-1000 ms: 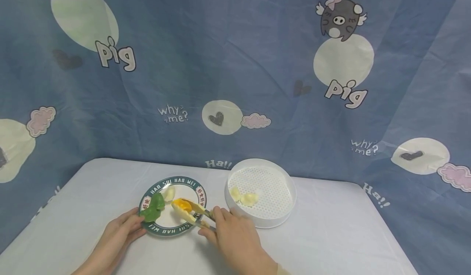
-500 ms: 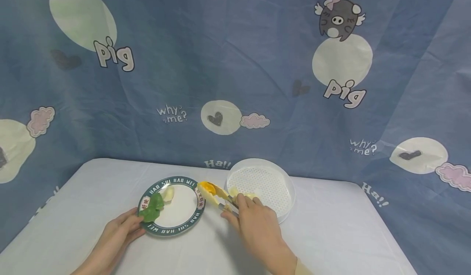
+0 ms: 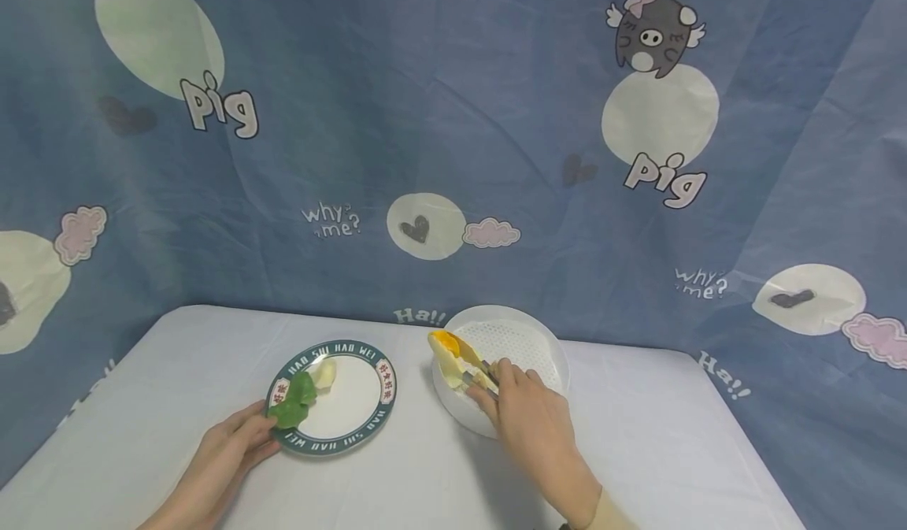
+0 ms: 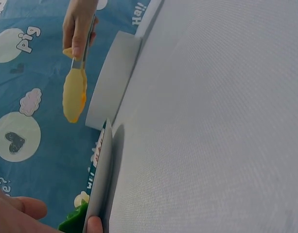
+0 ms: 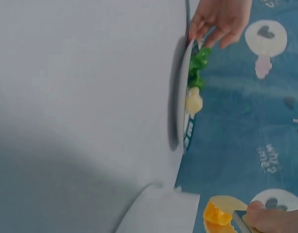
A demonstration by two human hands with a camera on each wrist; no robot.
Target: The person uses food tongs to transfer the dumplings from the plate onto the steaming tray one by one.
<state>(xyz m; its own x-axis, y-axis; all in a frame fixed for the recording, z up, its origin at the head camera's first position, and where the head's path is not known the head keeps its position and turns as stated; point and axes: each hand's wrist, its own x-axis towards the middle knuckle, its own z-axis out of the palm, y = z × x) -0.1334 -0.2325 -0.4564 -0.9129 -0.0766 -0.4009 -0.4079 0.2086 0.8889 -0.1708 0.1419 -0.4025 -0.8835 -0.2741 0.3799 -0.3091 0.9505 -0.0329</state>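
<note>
My right hand (image 3: pixel 531 416) grips a pair of tongs (image 4: pixel 74 97) with pale yellow tips. Between those tips is a glossy orange piece of food (image 3: pixel 449 344), its exact kind unclear. They are raised over the left side of a round white basket (image 3: pixel 496 341) with a perforated bottom. My left hand (image 3: pixel 227 451) pinches the left rim of a green-edged white plate (image 3: pixel 354 400), thumb above and a finger underneath. On the plate lie crumpled green pieces (image 3: pixel 290 404), like pepper or leaf, and a pale yellowish piece (image 3: pixel 324 374).
Both the plate and the basket stand on a white-covered table (image 3: pixel 638 451), the basket to the right of the plate. Behind the table hangs a blue cloth (image 3: pixel 453 120) printed with cartoon pigs and lettering.
My right hand has carried the tongs and orange piece rightward from above the plate to the basket. Pale pieces in the basket are now mostly hidden. My left hand stays on the plate.
</note>
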